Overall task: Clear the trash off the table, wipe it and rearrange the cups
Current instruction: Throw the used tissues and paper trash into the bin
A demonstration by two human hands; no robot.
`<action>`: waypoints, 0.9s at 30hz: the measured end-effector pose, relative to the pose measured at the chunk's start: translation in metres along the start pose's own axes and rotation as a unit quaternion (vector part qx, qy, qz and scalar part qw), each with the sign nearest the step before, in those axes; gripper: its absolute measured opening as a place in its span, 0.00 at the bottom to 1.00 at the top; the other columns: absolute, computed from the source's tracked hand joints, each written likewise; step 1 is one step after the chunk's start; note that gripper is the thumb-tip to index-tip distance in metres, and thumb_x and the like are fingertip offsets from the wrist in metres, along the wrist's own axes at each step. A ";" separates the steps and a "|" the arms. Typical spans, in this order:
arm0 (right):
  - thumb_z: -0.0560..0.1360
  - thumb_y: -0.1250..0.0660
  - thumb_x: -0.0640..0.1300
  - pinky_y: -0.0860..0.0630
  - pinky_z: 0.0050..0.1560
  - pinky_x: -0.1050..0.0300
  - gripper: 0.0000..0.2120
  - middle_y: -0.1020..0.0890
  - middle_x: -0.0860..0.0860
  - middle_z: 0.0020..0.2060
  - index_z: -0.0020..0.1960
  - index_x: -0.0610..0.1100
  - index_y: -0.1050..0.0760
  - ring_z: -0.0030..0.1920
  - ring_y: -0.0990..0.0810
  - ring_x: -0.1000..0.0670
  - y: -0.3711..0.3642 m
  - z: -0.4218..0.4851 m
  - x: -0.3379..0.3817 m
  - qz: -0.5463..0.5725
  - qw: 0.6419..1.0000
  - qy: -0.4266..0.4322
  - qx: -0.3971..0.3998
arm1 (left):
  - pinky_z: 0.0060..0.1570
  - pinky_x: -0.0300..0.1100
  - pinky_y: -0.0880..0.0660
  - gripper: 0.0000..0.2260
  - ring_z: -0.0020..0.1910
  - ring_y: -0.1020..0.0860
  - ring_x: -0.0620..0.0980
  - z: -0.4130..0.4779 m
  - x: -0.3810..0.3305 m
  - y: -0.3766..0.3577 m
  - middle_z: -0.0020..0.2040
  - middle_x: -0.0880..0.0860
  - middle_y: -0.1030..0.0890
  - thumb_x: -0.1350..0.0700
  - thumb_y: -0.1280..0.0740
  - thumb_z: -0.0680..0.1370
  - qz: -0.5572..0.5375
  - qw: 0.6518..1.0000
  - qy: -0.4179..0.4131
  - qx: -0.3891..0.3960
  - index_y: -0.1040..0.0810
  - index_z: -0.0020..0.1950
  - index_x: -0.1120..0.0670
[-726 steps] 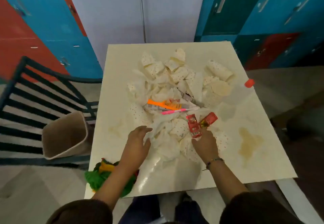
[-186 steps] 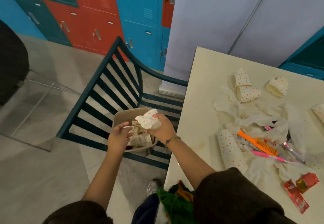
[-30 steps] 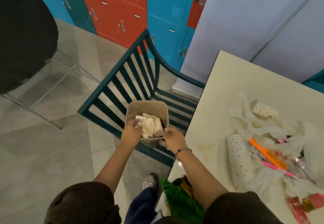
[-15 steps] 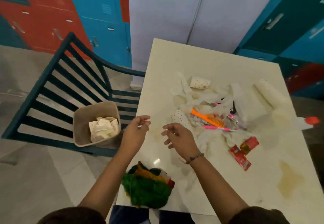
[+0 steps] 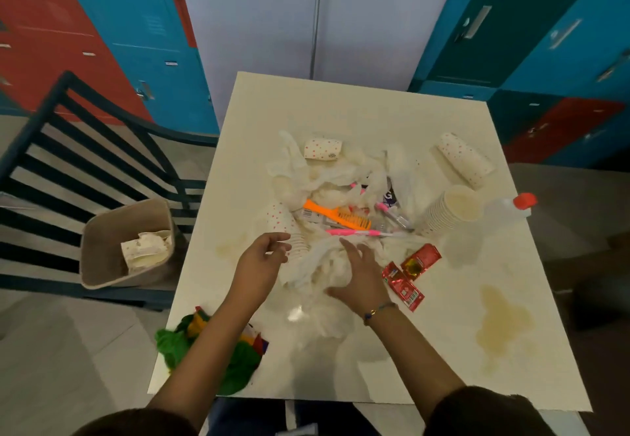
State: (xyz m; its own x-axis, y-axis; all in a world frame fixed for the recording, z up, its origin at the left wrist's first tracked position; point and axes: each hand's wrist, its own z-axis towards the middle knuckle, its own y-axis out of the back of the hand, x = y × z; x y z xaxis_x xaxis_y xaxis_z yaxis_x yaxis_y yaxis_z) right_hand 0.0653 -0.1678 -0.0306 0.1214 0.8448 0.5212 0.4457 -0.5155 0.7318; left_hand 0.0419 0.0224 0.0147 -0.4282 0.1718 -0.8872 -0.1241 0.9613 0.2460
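Beige bin (image 5: 102, 248) at centre left holds crumpled cups (image 5: 146, 251). Since half a second ago both hands have reached mid-frame over the table (image 5: 341, 108): left hand (image 5: 260, 266) loose and empty, right hand (image 5: 361, 278) spread, ungripping, over the tissues (image 5: 313, 265).

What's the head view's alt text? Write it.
Left hand and right hand reach for crumpled white tissues on a cream square table littered with dotted paper cups, an orange plastic comb and red sachets. A beige bin stands beside it.
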 end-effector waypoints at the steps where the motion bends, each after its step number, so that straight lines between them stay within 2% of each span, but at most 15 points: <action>1: 0.64 0.24 0.49 0.34 0.68 0.48 0.49 0.49 0.44 0.75 0.75 0.56 0.51 0.72 0.41 0.41 -0.007 0.002 -0.002 -0.024 0.999 0.007 0.023 | 0.47 0.41 0.27 0.11 0.44 0.21 0.48 -0.002 -0.002 -0.003 0.48 0.48 0.20 0.61 0.40 0.78 0.002 1.000 -0.001 -0.004 0.24 0.49 0.45; 3: 0.66 0.26 0.46 0.31 0.66 0.48 0.48 0.52 0.44 0.75 0.75 0.58 0.52 0.69 0.37 0.40 -0.024 0.007 -0.007 -0.060 0.996 0.026 0.057 | 0.48 0.42 0.27 0.11 0.45 0.21 0.49 -0.005 -0.004 -0.007 0.48 0.49 0.19 0.61 0.39 0.78 0.004 1.000 -0.005 -0.014 0.25 0.47 0.43; 4: 0.68 0.28 0.44 0.30 0.65 0.49 0.43 0.49 0.43 0.75 0.75 0.57 0.49 0.68 0.35 0.40 -0.031 0.009 -0.010 -0.066 0.995 0.032 0.067 | 0.48 0.42 0.27 0.12 0.45 0.21 0.49 -0.006 -0.005 -0.008 0.48 0.49 0.19 0.60 0.39 0.78 0.005 1.000 -0.007 -0.018 0.25 0.47 0.43; 6: 0.71 0.35 0.40 0.29 0.61 0.53 0.30 0.37 0.43 0.69 0.71 0.49 0.38 0.62 0.29 0.41 -0.039 0.012 -0.017 -0.045 0.996 0.037 0.067 | 0.48 0.42 0.27 0.11 0.44 0.21 0.48 -0.009 -0.005 -0.010 0.47 0.48 0.19 0.60 0.39 0.78 0.006 1.000 -0.005 -0.028 0.25 0.47 0.43; 8: 0.72 0.39 0.36 0.29 0.52 0.58 0.18 0.28 0.43 0.59 0.61 0.44 0.29 0.55 0.25 0.42 -0.036 0.012 -0.021 -0.010 0.999 0.033 0.041 | 0.48 0.41 0.27 0.09 0.44 0.21 0.47 -0.012 -0.004 -0.010 0.47 0.48 0.19 0.60 0.39 0.78 0.006 0.999 -0.003 -0.036 0.24 0.49 0.46; 10: 0.71 0.39 0.34 0.34 0.44 0.61 0.10 0.22 0.44 0.50 0.48 0.44 0.25 0.52 0.23 0.45 -0.024 0.011 -0.022 0.038 0.999 0.033 0.004 | 0.47 0.40 0.28 0.08 0.44 0.21 0.47 -0.013 -0.001 -0.010 0.48 0.48 0.19 0.60 0.39 0.79 0.008 0.999 -0.001 -0.042 0.24 0.52 0.48; 11: 0.70 0.38 0.33 0.35 0.42 0.62 0.09 0.22 0.46 0.46 0.43 0.45 0.26 0.50 0.23 0.47 -0.014 0.010 -0.020 0.073 0.997 0.031 -0.013 | 0.47 0.40 0.28 0.08 0.44 0.21 0.47 -0.013 0.000 -0.011 0.48 0.49 0.19 0.60 0.39 0.79 0.008 0.999 0.002 -0.044 0.24 0.52 0.48; 13: 0.68 0.35 0.32 0.34 0.39 0.64 0.09 0.22 0.50 0.42 0.39 0.46 0.27 0.47 0.24 0.51 0.010 0.007 -0.016 0.133 0.990 0.030 -0.039 | 0.47 0.41 0.28 0.08 0.44 0.21 0.47 -0.013 0.000 -0.012 0.49 0.49 0.19 0.60 0.39 0.79 0.003 0.999 0.005 -0.045 0.24 0.53 0.48; 15: 0.68 0.34 0.32 0.32 0.39 0.67 0.09 0.23 0.53 0.40 0.37 0.46 0.27 0.44 0.25 0.52 0.037 0.000 -0.013 0.185 0.981 0.033 -0.054 | 0.45 0.39 0.27 0.09 0.44 0.21 0.47 -0.011 -0.001 -0.017 0.49 0.49 0.19 0.60 0.39 0.79 0.003 0.999 0.004 -0.039 0.24 0.53 0.49; 18: 0.69 0.33 0.32 0.28 0.40 0.65 0.11 0.23 0.56 0.37 0.36 0.47 0.28 0.41 0.25 0.53 0.075 -0.012 -0.010 0.292 0.952 0.025 -0.084 | 0.44 0.38 0.27 0.10 0.45 0.20 0.49 -0.002 -0.009 -0.026 0.49 0.50 0.19 0.62 0.40 0.78 0.011 0.999 -0.011 -0.032 0.24 0.53 0.50; 21: 0.69 0.33 0.30 0.30 0.34 0.72 0.13 0.24 0.57 0.36 0.35 0.48 0.28 0.38 0.26 0.59 0.106 -0.023 -0.014 0.340 0.931 0.018 -0.135 | 0.45 0.40 0.28 0.09 0.46 0.21 0.52 0.016 -0.021 -0.044 0.48 0.51 0.20 0.61 0.39 0.78 0.035 0.999 -0.026 -0.027 0.23 0.53 0.51; 23: 0.69 0.33 0.30 0.28 0.35 0.65 0.14 0.23 0.54 0.35 0.34 0.49 0.28 0.36 0.26 0.55 0.120 -0.030 -0.020 0.380 0.911 0.004 -0.160 | 0.44 0.40 0.27 0.09 0.46 0.21 0.52 0.028 -0.023 -0.059 0.50 0.50 0.20 0.60 0.38 0.77 0.092 0.995 -0.048 -0.010 0.22 0.54 0.52; 25: 0.69 0.33 0.31 0.28 0.35 0.61 0.14 0.23 0.51 0.36 0.34 0.48 0.27 0.36 0.26 0.52 0.131 -0.036 -0.032 0.413 0.892 -0.021 -0.184 | 0.49 0.42 0.27 0.13 0.51 0.21 0.53 0.041 -0.020 -0.077 0.55 0.53 0.21 0.63 0.38 0.75 0.184 0.978 -0.090 0.047 0.23 0.58 0.53; 27: 0.70 0.33 0.32 0.27 0.35 0.61 0.12 0.23 0.50 0.37 0.36 0.48 0.27 0.35 0.26 0.52 0.139 -0.043 -0.043 0.424 0.882 -0.038 -0.202 | 0.58 0.42 0.32 0.20 0.61 0.26 0.55 0.053 -0.008 -0.097 0.62 0.56 0.24 0.65 0.36 0.72 0.334 0.924 -0.137 0.126 0.26 0.64 0.55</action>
State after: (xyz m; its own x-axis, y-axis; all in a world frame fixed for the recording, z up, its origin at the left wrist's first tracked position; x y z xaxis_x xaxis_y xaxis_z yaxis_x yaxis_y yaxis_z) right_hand 0.0840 -0.2816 0.0677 0.3258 0.1293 0.9366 -0.1846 -0.9628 0.1972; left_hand 0.1051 -0.0607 -0.0224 -0.0878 0.7597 -0.6443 0.3133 0.6351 0.7061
